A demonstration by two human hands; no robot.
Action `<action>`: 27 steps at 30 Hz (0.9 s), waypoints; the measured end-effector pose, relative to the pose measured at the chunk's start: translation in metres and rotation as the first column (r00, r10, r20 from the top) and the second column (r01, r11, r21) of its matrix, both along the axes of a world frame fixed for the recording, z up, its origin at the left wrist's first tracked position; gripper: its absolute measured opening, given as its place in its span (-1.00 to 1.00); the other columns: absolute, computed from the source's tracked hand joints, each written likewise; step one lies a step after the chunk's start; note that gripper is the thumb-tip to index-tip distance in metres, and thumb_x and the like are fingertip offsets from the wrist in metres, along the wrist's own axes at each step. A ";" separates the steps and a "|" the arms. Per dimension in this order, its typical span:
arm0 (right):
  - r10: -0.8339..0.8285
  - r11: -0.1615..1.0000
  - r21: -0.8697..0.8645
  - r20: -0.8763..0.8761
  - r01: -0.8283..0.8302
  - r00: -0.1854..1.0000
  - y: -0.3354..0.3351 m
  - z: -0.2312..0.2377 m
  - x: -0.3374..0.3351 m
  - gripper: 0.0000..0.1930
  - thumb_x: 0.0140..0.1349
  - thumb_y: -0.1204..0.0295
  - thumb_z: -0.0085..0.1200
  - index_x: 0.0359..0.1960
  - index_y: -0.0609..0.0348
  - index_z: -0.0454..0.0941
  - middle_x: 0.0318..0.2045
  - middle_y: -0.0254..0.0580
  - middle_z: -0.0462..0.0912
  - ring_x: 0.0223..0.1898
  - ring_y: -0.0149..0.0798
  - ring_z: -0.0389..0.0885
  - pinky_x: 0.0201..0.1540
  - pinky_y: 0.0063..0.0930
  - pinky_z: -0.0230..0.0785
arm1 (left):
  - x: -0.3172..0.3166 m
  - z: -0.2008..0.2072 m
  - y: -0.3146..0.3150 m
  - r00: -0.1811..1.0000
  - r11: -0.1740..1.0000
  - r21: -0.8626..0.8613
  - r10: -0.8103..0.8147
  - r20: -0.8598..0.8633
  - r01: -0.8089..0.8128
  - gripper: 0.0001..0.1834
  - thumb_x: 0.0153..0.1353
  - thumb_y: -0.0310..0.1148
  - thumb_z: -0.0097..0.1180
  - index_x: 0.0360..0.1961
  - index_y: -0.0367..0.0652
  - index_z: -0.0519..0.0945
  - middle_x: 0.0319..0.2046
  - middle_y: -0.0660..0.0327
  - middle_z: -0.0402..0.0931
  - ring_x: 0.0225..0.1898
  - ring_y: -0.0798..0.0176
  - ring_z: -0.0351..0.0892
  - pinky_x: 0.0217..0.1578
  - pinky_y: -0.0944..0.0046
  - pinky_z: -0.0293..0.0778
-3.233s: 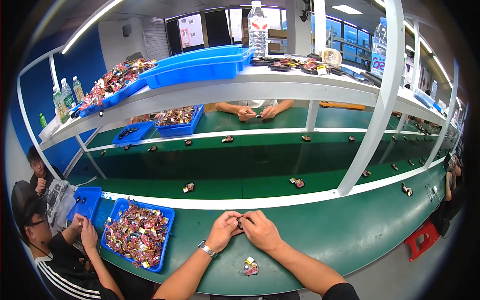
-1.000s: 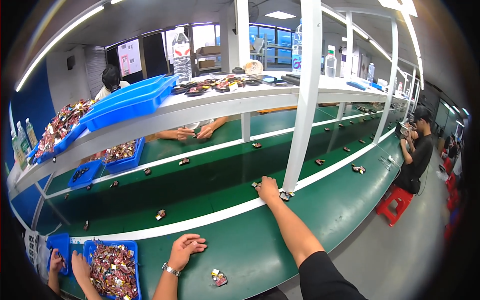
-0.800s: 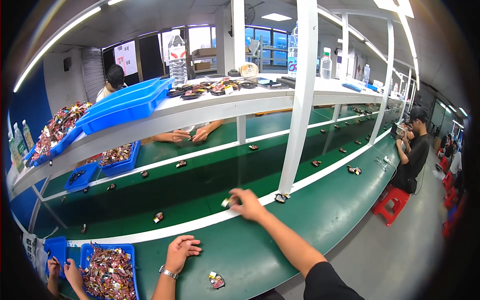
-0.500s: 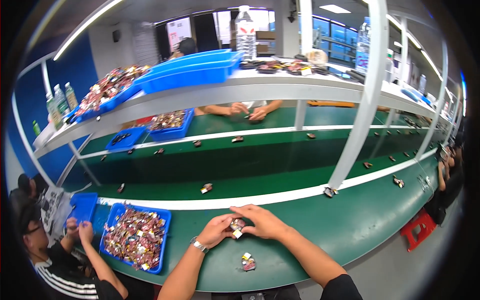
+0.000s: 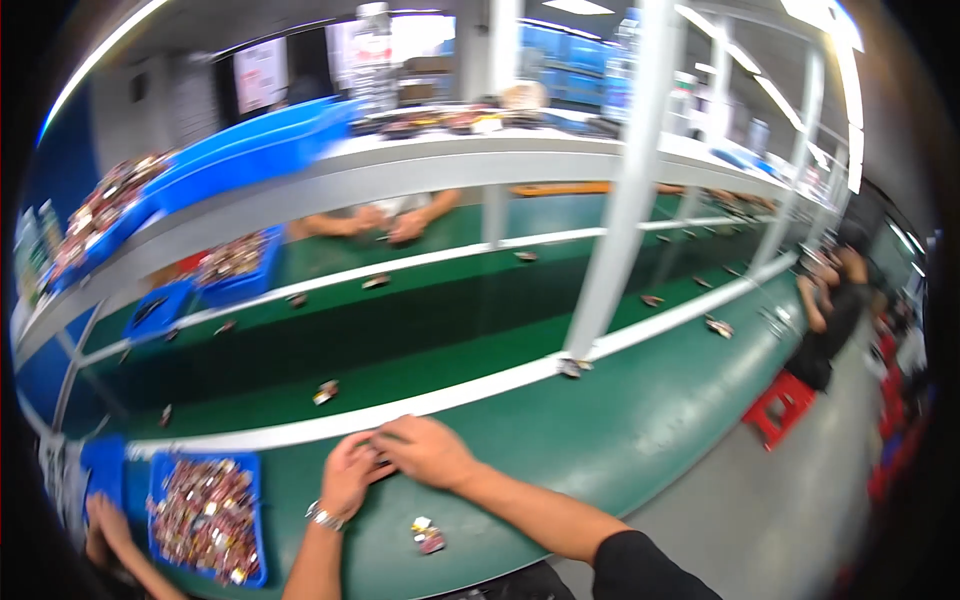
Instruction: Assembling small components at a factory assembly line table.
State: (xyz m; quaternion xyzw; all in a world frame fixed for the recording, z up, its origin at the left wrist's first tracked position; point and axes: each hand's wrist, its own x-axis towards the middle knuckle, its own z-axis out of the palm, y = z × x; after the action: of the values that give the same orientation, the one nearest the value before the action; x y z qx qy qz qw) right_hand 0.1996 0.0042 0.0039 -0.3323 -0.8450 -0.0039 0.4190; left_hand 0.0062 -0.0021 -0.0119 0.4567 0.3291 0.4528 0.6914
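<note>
Over the green bench (image 5: 520, 440), my left hand (image 5: 347, 474) and my right hand (image 5: 430, 452) meet around one small part. Only a dark reddish edge of that small part (image 5: 382, 468) shows between them; the fingers hide the rest. The left hand is closed on its near side, and the right hand's fingers curl over the top. A loose small reddish part (image 5: 430, 540) with white and yellow bits lies on the bench just in front of the hands. To the left stands a blue tray (image 5: 260, 535) heaped with many similar parts (image 5: 205, 510).
A white rail (image 5: 470, 400) runs behind my hands, with a green belt (image 5: 240, 385) carrying scattered parts beyond it. A white post (image 5: 620, 200) rises to a shelf. Another person's hand (image 5: 108, 515) is at far left. A red stool (image 5: 780, 408) stands right.
The whole view has swung to the right, so everything sits further left. My fingers have closed further over the small part, hiding its white patch.
</note>
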 end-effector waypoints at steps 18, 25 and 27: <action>0.030 0.997 -0.064 -0.062 -0.034 0.998 -0.007 0.001 0.005 -0.74 -0.07 0.56 0.28 -0.26 0.11 0.66 -0.28 -0.27 0.61 -0.25 -0.17 0.61 -0.18 -0.33 0.52 | 0.004 -0.006 -0.002 0.999 0.997 -0.079 -0.009 0.052 0.013 -0.66 0.41 -0.48 -0.04 0.18 -0.26 0.36 0.00 0.13 0.53 0.05 0.21 0.57 0.12 0.05 0.56; 0.043 0.995 -0.094 -0.015 -0.044 0.999 -0.008 0.005 -0.002 -0.76 -0.05 0.56 0.28 -0.28 0.13 0.64 -0.30 -0.26 0.57 -0.25 -0.16 0.57 -0.21 -0.32 0.51 | 0.000 -0.005 -0.006 0.999 0.997 -0.071 -0.035 -0.026 0.033 -0.66 0.43 -0.51 -0.11 0.20 -0.27 0.35 0.06 0.11 0.50 0.07 0.24 0.56 0.09 0.19 0.58; 0.033 0.994 -0.101 -0.002 -0.033 0.999 -0.008 0.007 -0.001 -0.77 -0.04 0.57 0.28 -0.28 0.13 0.63 -0.30 -0.25 0.56 -0.25 -0.16 0.56 -0.21 -0.32 0.50 | 0.002 -0.004 -0.004 0.999 0.997 -0.072 -0.037 -0.019 0.035 -0.65 0.43 -0.52 -0.12 0.21 -0.28 0.34 0.08 0.09 0.50 0.07 0.25 0.55 0.08 0.22 0.58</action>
State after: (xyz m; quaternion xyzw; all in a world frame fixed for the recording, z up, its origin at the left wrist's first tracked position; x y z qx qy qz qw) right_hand 0.1982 -0.0038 0.0110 -0.3390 -0.8495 0.0461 0.4016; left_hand 0.0081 -0.0066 -0.0158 0.4420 0.3441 0.4235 0.7120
